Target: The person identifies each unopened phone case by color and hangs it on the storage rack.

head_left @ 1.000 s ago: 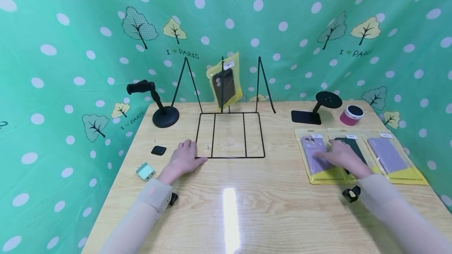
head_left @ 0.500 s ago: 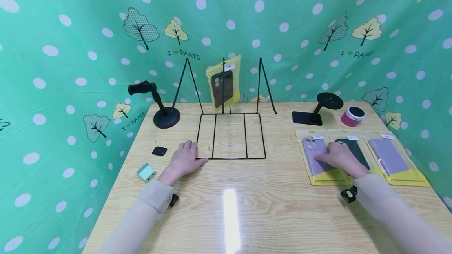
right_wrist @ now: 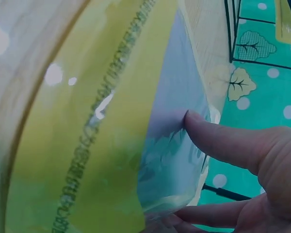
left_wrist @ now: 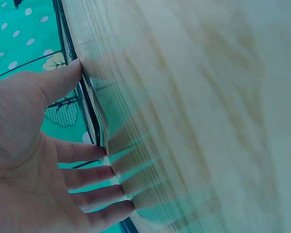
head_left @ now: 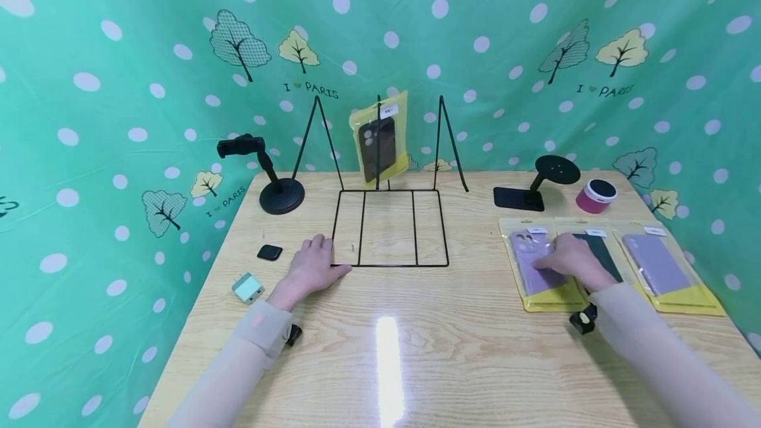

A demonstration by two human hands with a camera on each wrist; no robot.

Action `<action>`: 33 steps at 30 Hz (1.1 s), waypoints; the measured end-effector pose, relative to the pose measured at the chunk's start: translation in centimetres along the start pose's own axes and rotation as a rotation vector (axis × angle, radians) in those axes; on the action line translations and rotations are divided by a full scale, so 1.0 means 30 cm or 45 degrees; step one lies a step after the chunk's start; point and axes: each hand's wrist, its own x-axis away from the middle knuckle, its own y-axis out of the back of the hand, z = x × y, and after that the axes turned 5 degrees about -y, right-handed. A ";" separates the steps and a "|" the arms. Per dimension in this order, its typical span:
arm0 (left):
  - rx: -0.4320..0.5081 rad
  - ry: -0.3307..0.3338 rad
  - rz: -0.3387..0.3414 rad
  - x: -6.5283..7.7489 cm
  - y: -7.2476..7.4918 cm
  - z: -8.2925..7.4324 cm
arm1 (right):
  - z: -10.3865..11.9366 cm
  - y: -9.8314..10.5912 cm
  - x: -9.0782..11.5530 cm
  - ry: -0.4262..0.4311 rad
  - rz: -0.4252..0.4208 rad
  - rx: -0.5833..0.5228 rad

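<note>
In the head view my right hand [head_left: 575, 260] is on a purple phone case in a clear and yellow bag [head_left: 527, 263]. The thumb lies on the case's face, and the curled fingers are at the bag's right edge, as the right wrist view also shows. Beside it lie a dark green bagged phone case [head_left: 606, 255] and another purple bagged one [head_left: 656, 264]. My left hand [head_left: 310, 267] rests on the table at the left front corner of a black wire rack [head_left: 401, 265], fingers fairly straight, thumb at the front bar. A black bagged phone case [head_left: 380, 144] hangs on the rack's middle hook.
A black phone holder [head_left: 282, 197] stands at the back left. Nearer are a small black object [head_left: 270, 253] and a mint charger plug [head_left: 247, 288]. A black stand with a round plate [head_left: 556, 169] and a pink jar [head_left: 596, 197] occupy the back right. A dotted curtain encloses the table.
The right hand's fingers have drawn in toward the thumb at the left bag's right edge. My left hand stays on the rack's corner. The hanging bag has swung slightly.
</note>
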 end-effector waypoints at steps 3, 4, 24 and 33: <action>-0.003 0.001 0.006 -0.001 0.000 -0.001 | -0.004 0.011 -0.011 -0.037 0.024 -0.019; -0.003 0.002 0.006 -0.001 0.001 -0.001 | -0.006 0.015 -0.015 -0.044 0.036 -0.021; 0.009 0.021 0.007 0.003 -0.007 0.005 | -0.077 0.031 -0.074 -0.022 0.082 -0.356; 0.002 0.002 -0.006 -0.003 -0.005 0.003 | -0.102 0.032 -0.073 0.048 0.101 -0.535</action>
